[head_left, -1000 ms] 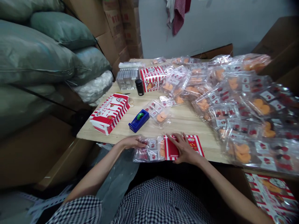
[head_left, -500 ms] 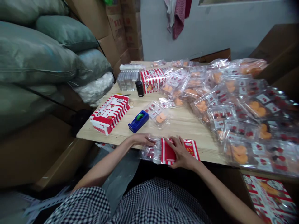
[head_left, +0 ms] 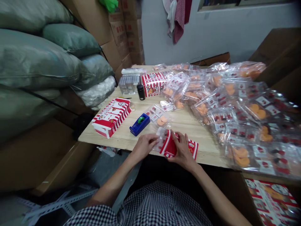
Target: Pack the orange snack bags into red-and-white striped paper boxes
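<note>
At the near table edge, my right hand [head_left: 182, 149] grips a red-and-white striped cardboard box [head_left: 193, 148], thumb on the near side and fingers across its top. My left hand [head_left: 146, 145] pinches a clear plastic packet [head_left: 161, 138] with small red pieces in it. Part of that packet lies at the box's left end; how far it reaches inside is hidden. Just beyond my left hand sits a blue tape dispenser [head_left: 140, 125] with a green roll. Another clear packet [head_left: 158, 115] with orange pieces lies to its right.
Many clear packets [head_left: 242, 157] with orange and red pieces cover the table's right side. Flat striped boxes [head_left: 111, 117] lie at left. A closed striped box [head_left: 154, 84], a black bottle [head_left: 141, 92] and clear plastic cases [head_left: 129, 82] stand farther back. Stuffed sacks [head_left: 35, 59] are piled at left.
The packet and the box have moved slightly away from me, and the packet shows less outside the box's left end. My left hand has shifted toward the box.
</note>
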### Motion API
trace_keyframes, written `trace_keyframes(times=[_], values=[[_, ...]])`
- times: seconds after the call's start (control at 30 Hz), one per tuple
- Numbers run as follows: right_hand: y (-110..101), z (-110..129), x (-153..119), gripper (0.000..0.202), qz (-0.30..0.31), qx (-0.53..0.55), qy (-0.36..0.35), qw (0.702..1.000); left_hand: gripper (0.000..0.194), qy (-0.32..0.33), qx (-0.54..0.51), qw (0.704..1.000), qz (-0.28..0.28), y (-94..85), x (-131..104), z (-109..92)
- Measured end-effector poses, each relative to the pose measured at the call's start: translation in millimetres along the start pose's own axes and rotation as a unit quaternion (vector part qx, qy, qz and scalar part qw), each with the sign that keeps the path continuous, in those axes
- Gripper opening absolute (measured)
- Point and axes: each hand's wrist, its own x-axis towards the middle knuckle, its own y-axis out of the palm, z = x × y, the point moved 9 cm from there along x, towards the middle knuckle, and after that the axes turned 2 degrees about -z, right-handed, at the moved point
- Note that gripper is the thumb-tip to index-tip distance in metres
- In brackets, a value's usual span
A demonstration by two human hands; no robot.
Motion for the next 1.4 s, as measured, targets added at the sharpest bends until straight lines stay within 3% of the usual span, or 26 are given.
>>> trace_keyframes(times=[0.13,0.23,0.33,0.37,0.43,0.53,0.7,0.83,0.93,1.03,1.13,1.3,1.4], values=[[-18.2,4.9,0.9,0.128,-0.065,0.03,0.015,0.997,0.029,0.107,0.039,0.993,0.033,9.1,-0.5,-46.5],[-38.7,-3.1,-1.9,0.129,-0.156,0.065,0.074,0.983,0.04,0.155,-0.003,0.988,-0.023,2.9,-4.6,-70.2],[-59.2,-4.6,-9.8,0.135,-0.255,0.075,0.135,0.955,0.078,0.136,-0.111,0.979,-0.108,2.9,-9.4,-78.1],[-65.5,-2.4,-13.8,0.136,-0.283,0.077,0.147,0.945,0.08,0.117,-0.158,0.975,-0.1,11.0,-8.9,-77.7],[-74.4,1.6,-22.5,0.133,-0.313,0.1,0.163,0.93,0.063,0.083,-0.249,0.964,-0.046,31.8,-4.7,-76.5],[-81.5,-3.9,-35.9,0.121,-0.31,0.188,0.19,0.912,0.041,0.076,-0.306,0.949,0.027,48.0,5.3,-75.5],[-86.9,-27.8,-46.0,0.059,-0.314,0.361,0.235,0.846,0.05,0.075,-0.305,0.945,0.097,52.3,15.3,-70.1],[-81.6,-33.8,-44.7,0.047,-0.348,0.445,0.264,0.782,0.049,0.056,-0.348,0.935,0.045,46.4,10.1,-73.0],[-76.3,-31.9,-42.6,0.035,-0.365,0.508,0.265,0.734,0.038,0.047,-0.323,0.945,-0.035,38.3,8.5,-74.3],[-76.3,-33.8,-39.9,0.025,-0.382,0.542,0.262,0.701,0.028,0.018,-0.289,0.955,-0.069,39.3,12.9,-71.3],[-74.2,-40.1,-34.7,0.024,-0.379,0.559,0.271,0.686,0.022,0.003,-0.31,0.946,-0.092,41.6,17.9,-67.3],[-68.9,-44.6,-27.6,0.011,-0.356,0.543,0.272,0.71,0.019,-0.01,-0.382,0.921,-0.071,53.4,21.1,-59.7],[-69.5,-40.1,-28.3,0.01,-0.356,0.539,0.272,0.714,0.013,-0.011,-0.396,0.913,-0.096,52.1,21.0,-56.9]])
